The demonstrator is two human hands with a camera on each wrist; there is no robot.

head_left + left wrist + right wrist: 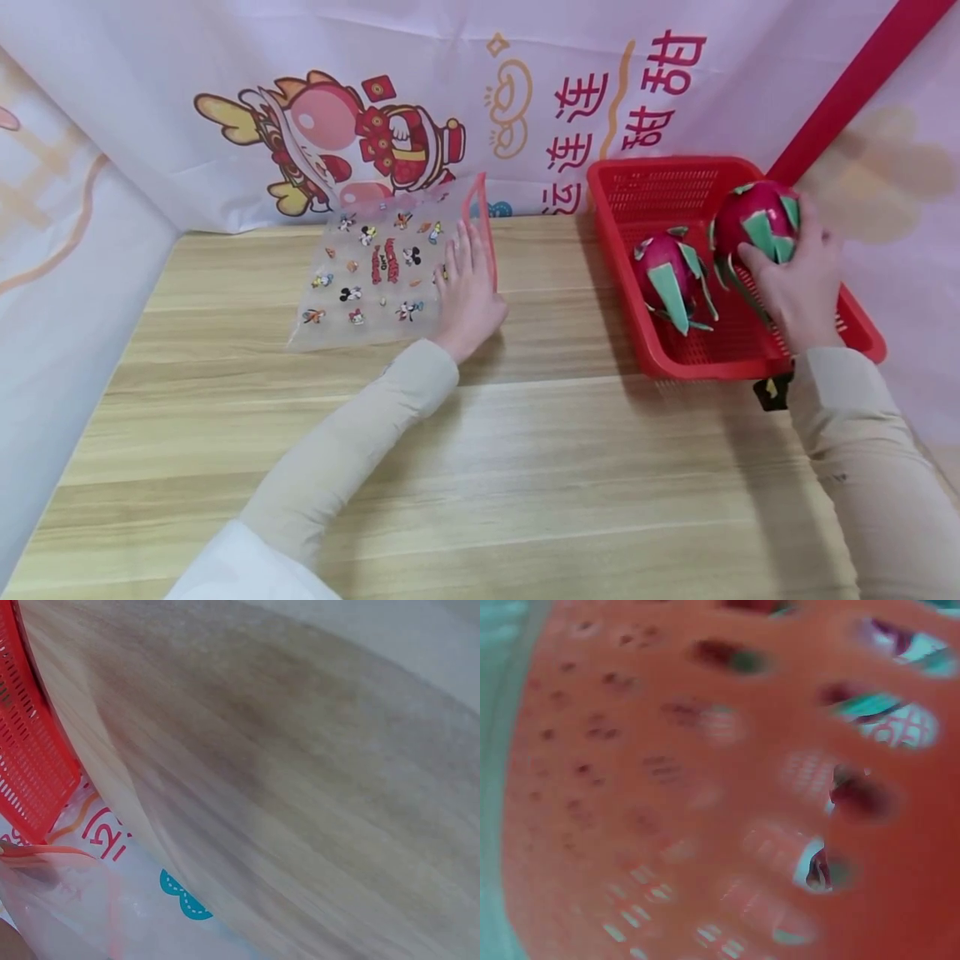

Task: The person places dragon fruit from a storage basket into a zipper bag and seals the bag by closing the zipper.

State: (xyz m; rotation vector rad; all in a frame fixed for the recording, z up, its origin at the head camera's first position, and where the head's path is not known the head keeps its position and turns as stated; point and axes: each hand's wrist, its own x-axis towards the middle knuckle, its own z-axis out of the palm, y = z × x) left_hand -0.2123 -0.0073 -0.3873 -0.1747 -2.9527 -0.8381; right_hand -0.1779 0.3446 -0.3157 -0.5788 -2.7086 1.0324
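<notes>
In the head view, my left hand rests with straight fingers on a clear zip bag printed with cartoon figures. The bag lies on the table, its pinkish-red edge under my fingertips. Over at the right, my right hand grips a dragon fruit with green scales, held over a red plastic basket. A second dragon fruit sits inside the basket at its left. Pale cloth hides most of the left wrist view, and the basket's slotted wall fills the right wrist view.
The basket stands at the back right of the wood-grain table. Behind the table hangs a white printed curtain with a red strip. A small black object shows by the basket's front edge.
</notes>
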